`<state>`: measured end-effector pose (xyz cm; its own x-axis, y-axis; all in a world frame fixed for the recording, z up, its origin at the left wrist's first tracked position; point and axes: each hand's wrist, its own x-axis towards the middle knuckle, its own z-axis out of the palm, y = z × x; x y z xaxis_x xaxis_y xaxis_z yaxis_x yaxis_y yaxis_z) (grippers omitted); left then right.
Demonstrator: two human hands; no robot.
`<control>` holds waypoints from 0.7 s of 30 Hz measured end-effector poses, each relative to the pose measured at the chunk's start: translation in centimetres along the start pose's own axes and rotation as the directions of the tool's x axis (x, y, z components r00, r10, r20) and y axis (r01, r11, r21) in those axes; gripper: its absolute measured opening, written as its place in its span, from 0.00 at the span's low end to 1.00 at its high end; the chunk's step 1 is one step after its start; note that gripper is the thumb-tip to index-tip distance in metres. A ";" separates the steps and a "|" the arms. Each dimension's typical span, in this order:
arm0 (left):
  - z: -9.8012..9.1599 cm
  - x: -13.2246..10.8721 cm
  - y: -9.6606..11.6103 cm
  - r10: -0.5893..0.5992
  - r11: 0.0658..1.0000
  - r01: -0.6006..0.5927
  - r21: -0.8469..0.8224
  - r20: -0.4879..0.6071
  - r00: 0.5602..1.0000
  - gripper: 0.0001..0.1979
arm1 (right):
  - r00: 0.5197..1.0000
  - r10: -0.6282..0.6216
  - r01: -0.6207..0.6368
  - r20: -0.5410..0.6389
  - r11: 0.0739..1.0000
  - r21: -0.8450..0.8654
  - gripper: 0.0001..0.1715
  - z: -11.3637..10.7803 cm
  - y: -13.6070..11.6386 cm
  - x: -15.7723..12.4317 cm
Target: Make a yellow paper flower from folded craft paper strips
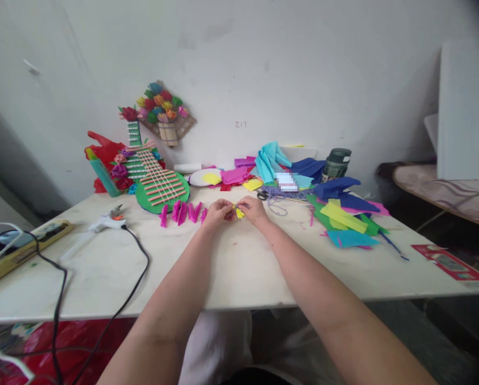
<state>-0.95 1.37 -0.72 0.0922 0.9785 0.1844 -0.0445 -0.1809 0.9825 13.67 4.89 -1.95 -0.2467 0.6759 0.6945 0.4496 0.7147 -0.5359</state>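
Over the middle of the table, my left hand (pixel 220 212) and my right hand (pixel 254 209) meet around a small yellow paper piece (pixel 239 213). The fingers of both hands are closed on it, and the yellow shows in the gap between them. Its exact shape is partly covered by my fingertips. Left of my left hand stand several folded magenta paper pieces (pixel 179 213). Beyond my right hand lie a tangle of purple yarn (pixel 277 193) and dark scissors (pixel 262 196).
A glue gun (pixel 110 222) with a black cord lies left, near a power strip (pixel 26 248). Behind are a green paper-flower instrument model (pixel 163 192) and a flower basket decoration (pixel 168 133). Coloured crepe paper (pixel 344 216) and a dark green flask (pixel 337 163) are at right.
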 end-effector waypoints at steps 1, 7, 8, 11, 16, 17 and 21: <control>0.0 0.0 0.0 -0.012 1.000 0.012 -0.002 -0.007 1.000 0.12 | 1.000 0.011 -0.011 -0.004 1.000 0.015 0.07 0.1 0.0 0.0; -0.3 0.1 -0.3 -0.024 0.999 0.024 0.023 0.024 0.999 0.13 | 0.996 0.082 -0.077 -0.029 0.988 0.136 0.08 0.6 0.3 -0.2; -0.3 0.1 -0.4 -0.022 0.999 0.021 0.035 0.035 0.999 0.13 | 0.996 0.086 -0.081 -0.032 0.986 0.144 0.08 0.7 0.4 -0.2; -0.2 0.1 -0.4 -0.030 0.997 0.028 0.075 0.022 0.999 0.13 | 0.997 0.073 -0.067 -0.034 0.985 0.160 0.08 0.8 0.6 -0.1; -0.2 0.1 -0.3 0.002 0.991 -0.001 0.131 -0.006 1.000 0.14 | 0.996 0.082 -0.073 -0.042 0.981 0.182 0.08 0.9 0.6 -0.1; -0.1 0.1 -0.3 0.011 0.991 -0.010 0.135 -0.008 1.000 0.14 | 0.995 0.088 -0.078 -0.042 0.979 0.186 0.08 0.9 0.6 -0.1; 0.0 0.2 -0.4 0.039 0.988 -0.036 0.152 -0.020 0.999 0.12 | 0.993 0.111 -0.103 -0.033 0.976 0.190 0.09 0.8 0.4 -0.1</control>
<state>-0.95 1.62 -1.11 0.0706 0.9725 0.2221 0.1036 -0.2286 0.9680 13.23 5.24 -2.60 -0.1669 0.7448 0.6461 0.3009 0.6625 -0.6860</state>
